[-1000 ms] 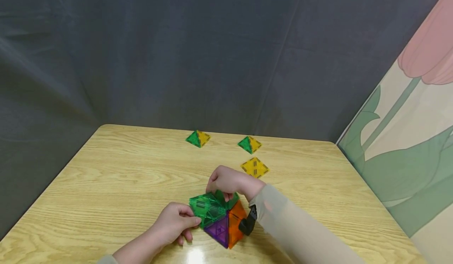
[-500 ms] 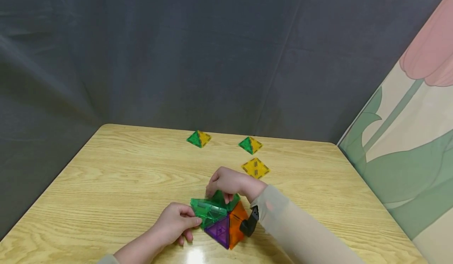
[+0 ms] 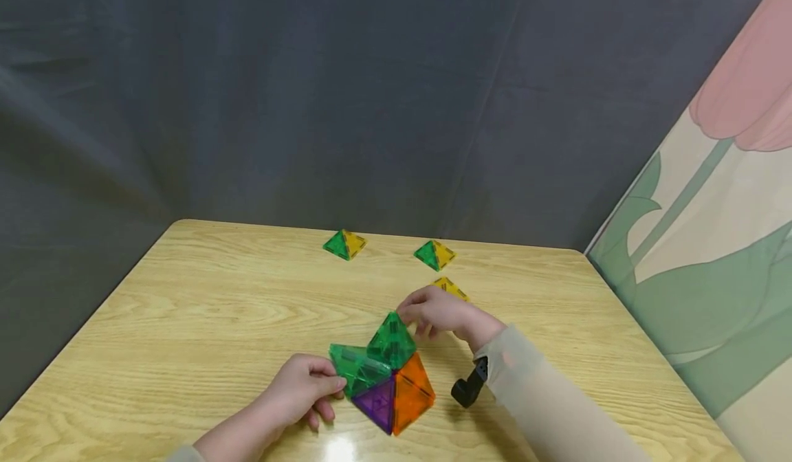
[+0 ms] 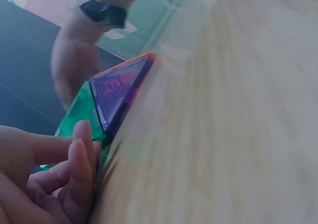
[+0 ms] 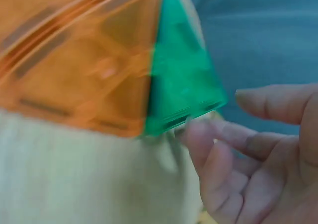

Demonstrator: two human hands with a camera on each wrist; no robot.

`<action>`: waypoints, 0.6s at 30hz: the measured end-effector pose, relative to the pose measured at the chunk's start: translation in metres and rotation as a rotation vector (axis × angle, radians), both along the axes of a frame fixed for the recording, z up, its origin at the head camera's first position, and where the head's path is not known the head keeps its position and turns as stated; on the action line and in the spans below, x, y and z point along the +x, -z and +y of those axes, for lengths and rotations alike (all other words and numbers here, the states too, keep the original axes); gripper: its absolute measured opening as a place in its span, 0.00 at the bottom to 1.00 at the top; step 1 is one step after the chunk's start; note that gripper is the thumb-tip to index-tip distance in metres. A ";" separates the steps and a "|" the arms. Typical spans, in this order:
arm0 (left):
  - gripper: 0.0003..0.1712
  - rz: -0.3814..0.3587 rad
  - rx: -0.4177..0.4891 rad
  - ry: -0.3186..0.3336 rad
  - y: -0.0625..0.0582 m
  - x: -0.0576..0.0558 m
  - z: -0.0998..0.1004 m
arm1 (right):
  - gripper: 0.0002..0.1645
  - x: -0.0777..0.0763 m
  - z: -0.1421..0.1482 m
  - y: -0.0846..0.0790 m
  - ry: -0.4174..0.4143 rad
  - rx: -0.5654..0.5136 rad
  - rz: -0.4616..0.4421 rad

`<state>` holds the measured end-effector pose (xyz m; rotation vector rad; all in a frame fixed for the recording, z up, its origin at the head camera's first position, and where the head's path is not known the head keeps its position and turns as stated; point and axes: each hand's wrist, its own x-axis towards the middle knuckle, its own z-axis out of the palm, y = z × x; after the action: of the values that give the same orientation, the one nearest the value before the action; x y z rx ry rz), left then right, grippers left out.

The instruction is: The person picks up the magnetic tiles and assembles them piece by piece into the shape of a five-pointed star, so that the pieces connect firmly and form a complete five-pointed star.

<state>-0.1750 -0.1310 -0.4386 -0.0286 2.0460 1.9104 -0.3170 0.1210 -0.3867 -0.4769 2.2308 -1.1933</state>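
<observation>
In the head view, several translucent magnetic tiles form a raised cluster on the table. A green magnetic tile forms its left side, and my left hand pinches that tile's outer corner. The purple tile is at the front and the orange tiles are at the right. At the back, another green tile piece stands up to a point. My right hand is beside it; in the right wrist view, thumb and fingers are spread apart near the green edge.
Farther back on the wooden table stand a green-and-yellow pyramid and a similar one to its right. A yellow tile piece lies partly behind my right hand. A dark curtain hangs behind the table.
My right hand has come off the back of the cluster and moved right, uncovering the rear green piece and more orange. The left-side green tile tilted down earlier; my left hand keeps its pinch.
</observation>
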 end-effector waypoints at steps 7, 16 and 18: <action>0.09 -0.007 -0.025 -0.030 -0.004 -0.019 -0.006 | 0.14 0.008 0.013 0.022 -0.003 -0.108 -0.108; 0.10 0.002 -0.108 -0.159 -0.008 -0.051 -0.006 | 0.12 0.013 0.030 0.028 0.061 -0.182 -0.139; 0.08 0.021 -0.145 -0.175 -0.013 -0.058 -0.006 | 0.14 0.012 0.038 0.020 0.108 -0.157 -0.095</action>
<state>-0.2329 -0.1373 -0.4260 -0.2311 2.2583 1.8630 -0.3054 0.1591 -0.4068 -0.3563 2.1147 -1.4245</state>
